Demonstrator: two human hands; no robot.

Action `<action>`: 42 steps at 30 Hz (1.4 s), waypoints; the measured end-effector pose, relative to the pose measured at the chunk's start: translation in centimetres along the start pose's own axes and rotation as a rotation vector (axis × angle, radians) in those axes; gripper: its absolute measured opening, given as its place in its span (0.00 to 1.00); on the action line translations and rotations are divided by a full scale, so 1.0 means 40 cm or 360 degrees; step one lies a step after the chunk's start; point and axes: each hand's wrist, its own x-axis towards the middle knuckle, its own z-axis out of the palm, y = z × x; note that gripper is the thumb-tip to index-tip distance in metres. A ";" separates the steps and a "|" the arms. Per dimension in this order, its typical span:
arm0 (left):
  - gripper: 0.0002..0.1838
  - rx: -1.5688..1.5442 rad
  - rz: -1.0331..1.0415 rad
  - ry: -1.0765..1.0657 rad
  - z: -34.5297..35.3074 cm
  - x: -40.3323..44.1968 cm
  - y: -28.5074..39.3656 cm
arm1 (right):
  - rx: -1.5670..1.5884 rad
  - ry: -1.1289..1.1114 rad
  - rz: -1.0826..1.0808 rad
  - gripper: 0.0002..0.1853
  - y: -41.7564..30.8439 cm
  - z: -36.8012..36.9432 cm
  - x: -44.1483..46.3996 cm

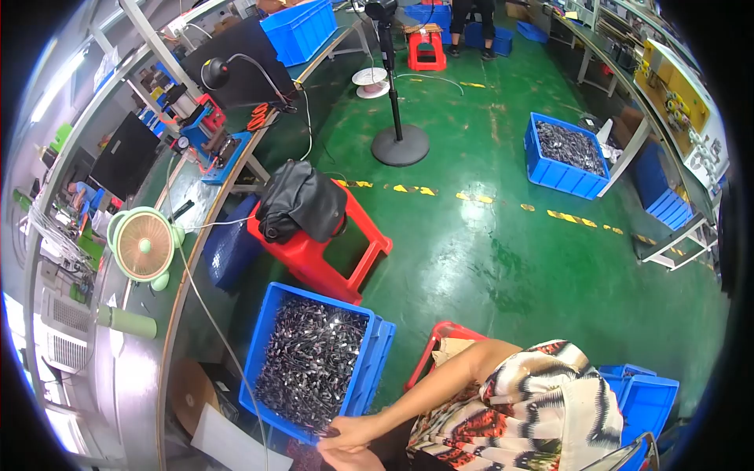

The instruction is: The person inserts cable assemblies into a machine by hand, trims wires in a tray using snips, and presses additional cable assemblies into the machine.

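Observation:
My right hand (355, 432) is at the bottom, beside the near corner of a blue crate (380, 357). Its fingers are closed, with a small dark piece at their tips that I cannot make out. Just below and touching it is my left hand (349, 458), partly cut off by the frame's edge, its fingers pressed together; what they hold is hidden. Many small dark and silvery parts (310, 361) fill the crate. A patterned sleeve (534, 377) covers my upper right arm.
On the left, a workbench (177, 302) bears a green fan (144, 245) and a small press (214, 141). A black bag (302, 200) rests on a red stool (365, 267). Further off are a stand (400, 146), another filled blue crate (569, 182) and a person's legs (473, 27).

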 end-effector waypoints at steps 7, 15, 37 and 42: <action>0.18 0.0423 0.0229 -0.0107 0.004 -0.007 -0.022 | 0.0045 -0.0102 0.0215 0.28 0.016 -0.003 -0.045; 0.18 0.0007 0.0051 -0.0186 -0.023 -0.017 -0.037 | -0.0186 -0.0461 0.0325 0.24 0.021 -0.007 -0.046; 0.16 -0.0484 -0.0136 0.0158 -0.048 -0.006 -0.146 | 0.0011 -0.0107 0.0474 0.14 0.080 -0.003 -0.051; 0.19 -0.0449 -0.0332 0.0085 -0.077 -0.025 -0.128 | 0.0694 0.0627 0.0363 0.15 0.072 -0.119 -0.060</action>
